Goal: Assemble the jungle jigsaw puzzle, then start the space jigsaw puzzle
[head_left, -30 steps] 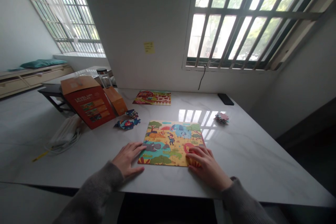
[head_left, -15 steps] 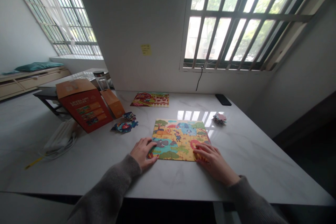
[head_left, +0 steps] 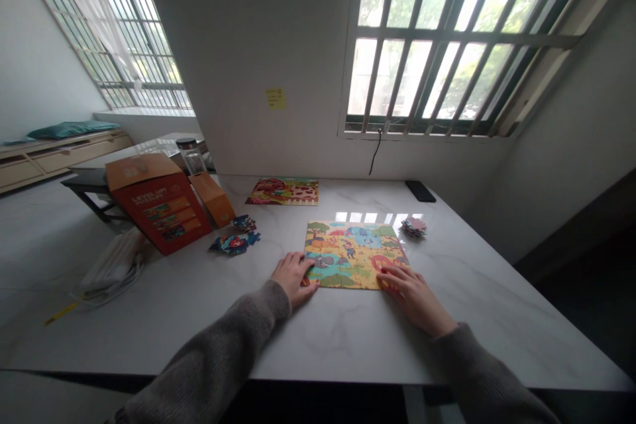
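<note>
An assembled jigsaw puzzle (head_left: 355, 257) with a savanna animal picture lies flat on the white marbled table (head_left: 318, 351). My left hand (head_left: 295, 278) grips its left edge, fingers on the side and thumb by the near left corner. On the near right corner rests my right hand (head_left: 407, 290), its fingers curved over the edge and covering part of the picture. Both hands hold the puzzle between them. Beyond it lies a second assembled puzzle (head_left: 285, 191) with a farm picture.
Loose dark blue puzzle pieces (head_left: 234, 242) lie at the left, beside an orange puzzle box (head_left: 163, 212). A small stack of pieces (head_left: 414, 227) sits to the right. Further back is a black phone (head_left: 420, 191). A white power strip (head_left: 112, 262) with its cable lies far left.
The savanna puzzle has slid to the right and slightly away from me, with both hands staying on its edges. The other things on the table lie as before.
</note>
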Demonstrator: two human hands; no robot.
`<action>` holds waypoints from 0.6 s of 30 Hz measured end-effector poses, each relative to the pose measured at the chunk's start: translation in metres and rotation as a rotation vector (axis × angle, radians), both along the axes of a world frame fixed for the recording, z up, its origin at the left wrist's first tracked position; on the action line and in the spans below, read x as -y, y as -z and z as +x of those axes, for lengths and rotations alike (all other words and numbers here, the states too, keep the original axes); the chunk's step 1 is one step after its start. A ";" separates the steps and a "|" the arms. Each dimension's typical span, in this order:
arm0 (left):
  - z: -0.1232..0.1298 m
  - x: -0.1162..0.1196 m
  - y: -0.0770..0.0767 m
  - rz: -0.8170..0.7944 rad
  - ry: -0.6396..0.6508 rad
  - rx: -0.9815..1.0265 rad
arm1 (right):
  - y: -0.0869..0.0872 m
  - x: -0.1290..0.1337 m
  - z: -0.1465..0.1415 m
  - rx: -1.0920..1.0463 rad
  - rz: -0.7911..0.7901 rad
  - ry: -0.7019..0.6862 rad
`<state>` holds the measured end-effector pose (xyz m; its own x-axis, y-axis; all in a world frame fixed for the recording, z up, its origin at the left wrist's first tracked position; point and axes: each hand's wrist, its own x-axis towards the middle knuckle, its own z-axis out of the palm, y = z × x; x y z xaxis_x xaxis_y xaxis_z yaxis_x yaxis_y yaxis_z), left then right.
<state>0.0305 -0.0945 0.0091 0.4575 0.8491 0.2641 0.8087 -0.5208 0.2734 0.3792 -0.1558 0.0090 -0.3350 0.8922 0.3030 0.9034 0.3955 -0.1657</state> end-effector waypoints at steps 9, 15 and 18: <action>0.012 -0.030 -0.001 -0.003 -0.016 -0.003 | 0.000 -0.032 0.004 0.056 0.023 0.005; 0.025 -0.053 0.000 -0.010 -0.009 -0.010 | -0.001 -0.047 0.012 0.102 0.041 0.034; 0.030 -0.059 0.000 -0.010 -0.027 -0.024 | -0.001 -0.052 0.014 0.107 0.059 0.028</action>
